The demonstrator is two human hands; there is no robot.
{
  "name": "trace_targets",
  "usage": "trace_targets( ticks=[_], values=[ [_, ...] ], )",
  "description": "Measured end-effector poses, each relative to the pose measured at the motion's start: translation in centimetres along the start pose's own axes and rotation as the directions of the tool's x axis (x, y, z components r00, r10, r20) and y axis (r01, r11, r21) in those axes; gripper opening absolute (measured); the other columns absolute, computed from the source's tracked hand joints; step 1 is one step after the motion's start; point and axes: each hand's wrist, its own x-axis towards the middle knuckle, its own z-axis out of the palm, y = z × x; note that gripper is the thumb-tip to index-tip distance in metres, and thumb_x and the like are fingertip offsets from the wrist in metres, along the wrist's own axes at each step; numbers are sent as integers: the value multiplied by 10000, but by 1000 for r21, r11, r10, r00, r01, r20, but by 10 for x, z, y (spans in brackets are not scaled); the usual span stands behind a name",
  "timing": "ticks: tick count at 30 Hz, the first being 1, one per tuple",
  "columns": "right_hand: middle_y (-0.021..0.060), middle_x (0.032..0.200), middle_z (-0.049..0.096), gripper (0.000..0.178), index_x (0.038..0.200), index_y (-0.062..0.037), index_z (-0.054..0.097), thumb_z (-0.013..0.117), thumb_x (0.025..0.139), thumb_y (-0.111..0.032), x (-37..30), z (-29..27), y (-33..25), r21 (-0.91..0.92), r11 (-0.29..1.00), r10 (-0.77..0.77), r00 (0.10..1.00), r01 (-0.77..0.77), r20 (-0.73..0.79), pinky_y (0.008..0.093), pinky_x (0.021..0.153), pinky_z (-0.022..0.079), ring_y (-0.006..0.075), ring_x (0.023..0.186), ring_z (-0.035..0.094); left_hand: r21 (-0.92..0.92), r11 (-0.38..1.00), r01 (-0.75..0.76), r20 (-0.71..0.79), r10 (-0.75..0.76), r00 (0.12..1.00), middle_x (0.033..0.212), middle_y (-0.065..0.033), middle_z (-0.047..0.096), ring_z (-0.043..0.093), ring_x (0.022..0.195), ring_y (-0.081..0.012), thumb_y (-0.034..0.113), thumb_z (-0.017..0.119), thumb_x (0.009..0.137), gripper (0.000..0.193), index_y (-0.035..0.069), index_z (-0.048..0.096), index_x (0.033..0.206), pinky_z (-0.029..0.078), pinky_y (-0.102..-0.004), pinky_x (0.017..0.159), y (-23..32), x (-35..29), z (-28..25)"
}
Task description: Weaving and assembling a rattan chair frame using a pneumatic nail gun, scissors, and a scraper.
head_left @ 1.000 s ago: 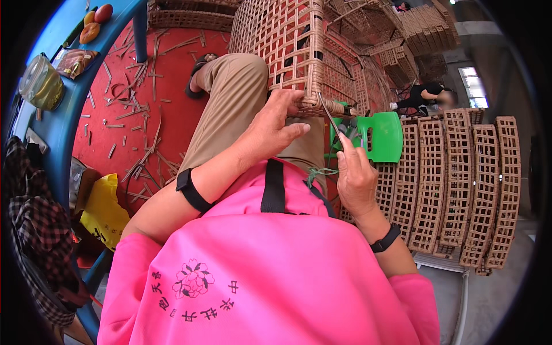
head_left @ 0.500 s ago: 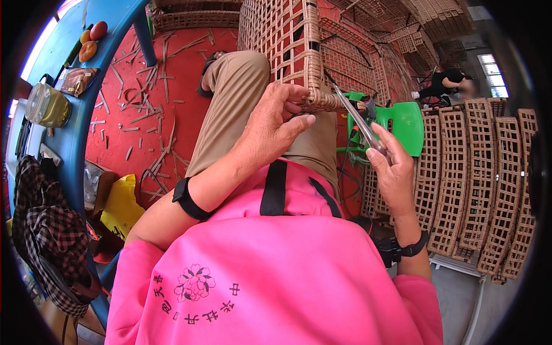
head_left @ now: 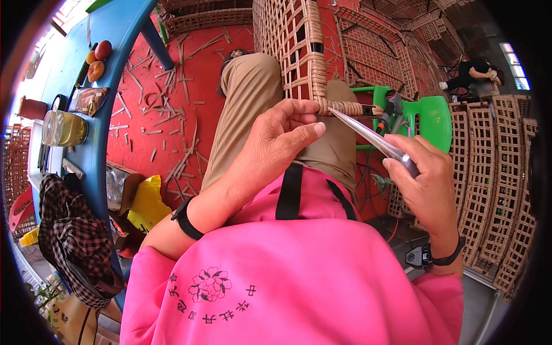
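Observation:
A tan woven wicker frame [head_left: 315,72] stands on end between my knees, its wrapped corner facing me. My left hand [head_left: 282,132] is at that corner, fingers curled against its left side and thumb stretched to the right. In my right hand [head_left: 428,178] is a polished, tapered metal awl [head_left: 374,137], gripped at its thick end between thumb and fingers. Its point reaches the bindings right at the corner, close to my left fingertips. I cannot tell whether the tip is in between the strands. A short wrapped bar [head_left: 352,108] runs right from the corner.
A green plastic chair [head_left: 431,118] with a power drill [head_left: 391,108] stands just beyond my right hand. Stacked woven frames [head_left: 497,172] line the right. On the left, a blue table [head_left: 123,37] bears a jar [head_left: 64,129] and fruit. Cut strips [head_left: 154,98] litter the red floor. Another person [head_left: 474,75] works far right.
The awl has swung lower, its point coming from above the corner down onto the bindings. My left hand stays at the corner. The whole view has shifted slightly.

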Motion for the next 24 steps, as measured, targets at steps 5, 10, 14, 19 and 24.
trace_targets(
  ticks=[5, 10, 14, 19, 24],
  values=[
    [97, 784, 612, 302, 1080, -12, 694, 734, 781, -4, 2, 3, 0, -145, 981, -137, 989, 128, -54, 333, 531, 439, 179, 570, 562, 16, 1000, 7, -42, -6, 999, 1085, -4, 598, 558, 979, -60, 184, 635, 979, 376, -10, 558, 1291, 457, -226, 899, 2, -3, 3],
    [97, 802, 646, 284, 1046, -22, 699, 757, 768, -14, 12, 22, 30, 119, 992, -44, 999, 46, -25, 311, 553, 475, 197, 610, 614, 3, 999, 36, -61, -36, 997, 1069, -15, 620, 574, 971, -79, 201, 646, 973, 384, -6, 561, 1285, 470, -248, 902, -1, -2, 3],
    [54, 819, 671, 281, 1050, -2, 701, 777, 781, -27, 21, 43, 51, 369, 929, 19, 1000, -13, -14, 251, 585, 470, 102, 641, 592, -61, 998, 5, -60, -9, 998, 1069, -15, 632, 580, 965, -86, 194, 644, 972, 338, -2, 586, 1241, 469, -252, 906, -2, 0, 7],
    [96, 772, 668, 191, 980, -8, 687, 760, 818, -79, 21, 47, 63, 376, 926, -1, 994, -41, 110, 275, 572, 476, 151, 595, 607, -56, 998, 16, -99, -21, 995, 1069, -20, 641, 591, 946, -84, 159, 635, 976, 283, -4, 601, 1205, 483, -254, 895, -6, 3, 7],
    [123, 719, 645, 169, 917, -11, 653, 756, 826, -109, 28, 64, 76, 388, 921, -25, 991, -28, 132, 314, 539, 480, 223, 568, 622, -58, 998, -20, -145, 11, 989, 1054, -22, 649, 616, 936, -90, 123, 626, 980, 237, -1, 597, 1180, 499, -253, 886, -15, 7, 9]
  ],
)
